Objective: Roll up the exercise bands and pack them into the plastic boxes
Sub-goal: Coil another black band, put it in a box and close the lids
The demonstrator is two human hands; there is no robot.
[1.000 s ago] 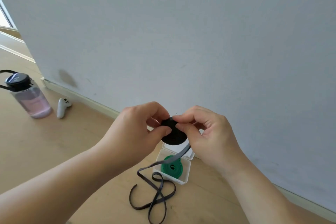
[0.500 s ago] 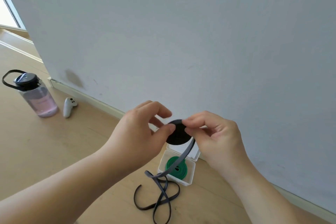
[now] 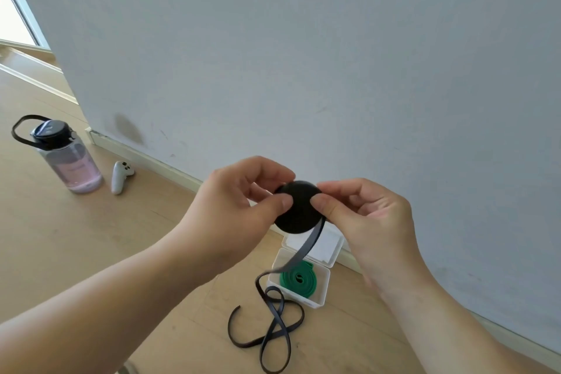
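A pale grey painted wall [image 3: 334, 55] is meeting a light wooden plank floor [image 3: 60, 237] along a white skirting board [image 3: 158, 162]. Daylight is entering far left — through a bright window [image 3: 12, 18].

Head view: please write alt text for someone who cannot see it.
A left hand and right hand pinch a partly rolled black band, its loose tail trailing to the floor. Below, an open plastic box holds a rolled green band; a water bottle and white controller sit at left.
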